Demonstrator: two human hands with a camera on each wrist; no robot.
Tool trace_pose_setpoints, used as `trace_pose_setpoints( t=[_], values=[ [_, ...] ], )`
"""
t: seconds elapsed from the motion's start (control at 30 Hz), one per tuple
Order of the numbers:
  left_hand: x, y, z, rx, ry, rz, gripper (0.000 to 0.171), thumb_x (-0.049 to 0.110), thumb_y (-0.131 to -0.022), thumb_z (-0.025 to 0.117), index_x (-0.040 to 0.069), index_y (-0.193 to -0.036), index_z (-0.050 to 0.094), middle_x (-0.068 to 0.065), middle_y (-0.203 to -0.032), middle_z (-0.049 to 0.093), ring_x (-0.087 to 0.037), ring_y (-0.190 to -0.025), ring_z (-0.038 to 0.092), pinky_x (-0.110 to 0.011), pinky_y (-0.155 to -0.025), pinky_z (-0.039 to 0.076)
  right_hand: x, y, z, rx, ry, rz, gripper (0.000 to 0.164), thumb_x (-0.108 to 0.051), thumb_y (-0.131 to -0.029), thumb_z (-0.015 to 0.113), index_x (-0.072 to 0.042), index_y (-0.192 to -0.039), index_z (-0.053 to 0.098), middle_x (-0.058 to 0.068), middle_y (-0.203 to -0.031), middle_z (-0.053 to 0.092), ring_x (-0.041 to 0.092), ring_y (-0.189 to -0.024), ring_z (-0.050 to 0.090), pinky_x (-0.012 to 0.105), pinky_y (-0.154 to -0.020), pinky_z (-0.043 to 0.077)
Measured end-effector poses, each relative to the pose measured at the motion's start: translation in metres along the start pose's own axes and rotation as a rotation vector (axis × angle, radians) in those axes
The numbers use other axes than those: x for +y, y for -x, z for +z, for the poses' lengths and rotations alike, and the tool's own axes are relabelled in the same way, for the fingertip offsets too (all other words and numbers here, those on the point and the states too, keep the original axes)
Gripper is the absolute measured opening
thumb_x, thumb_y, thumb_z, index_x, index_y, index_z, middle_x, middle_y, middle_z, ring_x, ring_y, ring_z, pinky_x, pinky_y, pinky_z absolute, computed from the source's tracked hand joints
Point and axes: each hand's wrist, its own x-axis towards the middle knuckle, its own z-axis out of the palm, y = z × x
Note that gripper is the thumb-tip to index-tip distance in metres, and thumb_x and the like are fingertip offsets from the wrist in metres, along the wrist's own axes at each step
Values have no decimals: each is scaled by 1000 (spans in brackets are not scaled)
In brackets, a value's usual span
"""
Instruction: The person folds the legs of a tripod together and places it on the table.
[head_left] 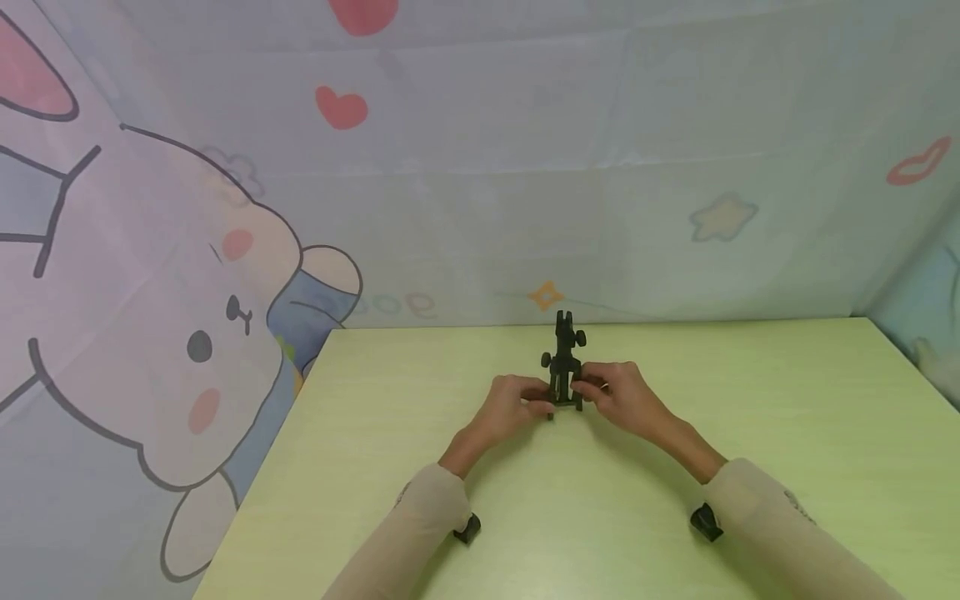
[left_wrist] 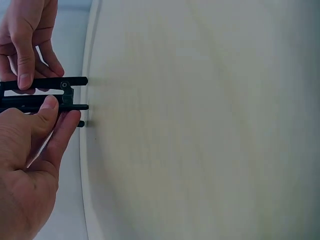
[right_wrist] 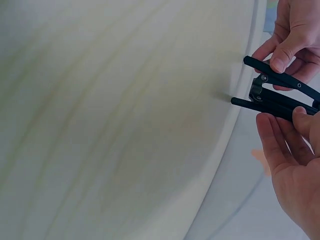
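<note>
A small black tripod (head_left: 564, 364) stands upright near the back edge of the table, its knobs and forked top uppermost. On its left side my left hand (head_left: 516, 405) pinches one leg between thumb and fingers. Opposite, my right hand (head_left: 622, 398) pinches another leg. In the left wrist view the tripod legs (left_wrist: 75, 81) run close together, with their tips towards the tabletop. The right wrist view shows a metal hinge and brace (right_wrist: 256, 87) between the legs. Whether the tips touch the table I cannot tell.
The pale yellow-green table (head_left: 750, 433) spreads out around both hands. Behind it hangs a printed cloth (head_left: 487, 167) with hearts and stars, and a large cartoon rabbit covers its left part. A black strap piece (head_left: 468, 529) shows by the left sleeve, another (head_left: 706, 522) by the right.
</note>
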Motion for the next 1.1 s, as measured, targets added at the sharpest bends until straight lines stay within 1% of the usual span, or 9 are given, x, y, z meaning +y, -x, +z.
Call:
trace_pose_setpoints(
  t=[0.2,0.27,0.37,0.43,0.53,0.7,0.83,0.97,1.1],
  values=[
    [7,6,6,37,39,-107,12,6,-92,80,1,-102,75,-10,-98,77,-20,-87,75,-24,-78,58,-2,1,3,6,18,6,17,3,-98,69,0,-81,65,13,-74,69,30,-69,73,26,-53,53],
    [10,8,8,54,37,-149,11,5,-91,80,1,-99,74,-9,-94,77,-18,-84,74,-24,-76,58,-3,1,4,12,32,4,21,3,-98,69,-2,-79,62,11,-71,66,24,-65,70,25,-52,50],
    [14,10,10,83,40,-187,11,4,-90,81,0,-95,73,-8,-88,76,-15,-79,73,-24,-73,58,-6,2,4,28,60,7,26,3,-97,70,-5,-76,57,3,-64,57,11,-55,56,23,-49,40],
    [17,11,11,103,52,-196,10,3,-89,82,0,-94,73,-8,-87,76,-14,-77,72,-23,-71,57,-7,2,5,47,82,6,29,2,-97,71,-7,-74,55,-3,-61,50,5,-53,44,22,-48,34],
    [19,11,13,130,68,-201,10,1,-88,83,0,-91,73,-8,-84,75,-13,-74,72,-22,-69,57,-9,1,6,78,110,11,31,2,-96,72,-8,-71,55,-8,-59,42,2,-51,35,22,-47,29],
    [21,12,16,173,85,-208,11,-1,-86,84,-2,-89,74,-8,-80,75,-12,-70,72,-22,-67,57,-12,1,9,109,123,36,32,0,-97,72,-9,-70,58,-9,-56,42,1,-49,33,21,-46,27],
    [21,12,18,200,106,-229,14,-2,-86,83,-4,-95,73,-9,-81,76,-14,-72,73,-24,-68,58,-15,1,11,115,125,53,33,0,-96,72,-9,-67,58,-10,-55,42,0,-48,33,21,-45,25],
    [19,11,20,205,130,-237,18,-2,-86,83,-5,-100,72,-11,-82,76,-15,-72,75,-24,-68,59,-16,2,11,132,137,57,32,1,-95,72,-8,-67,59,-9,-54,44,0,-47,34,21,-44,25],
    [17,8,21,203,100,-214,14,-1,-86,84,-4,-95,75,-10,-81,77,-13,-72,74,-23,-67,58,-15,1,12,152,139,52,34,1,-95,73,-9,-66,59,-10,-53,43,-1,-46,32,21,-44,24]
  ],
)
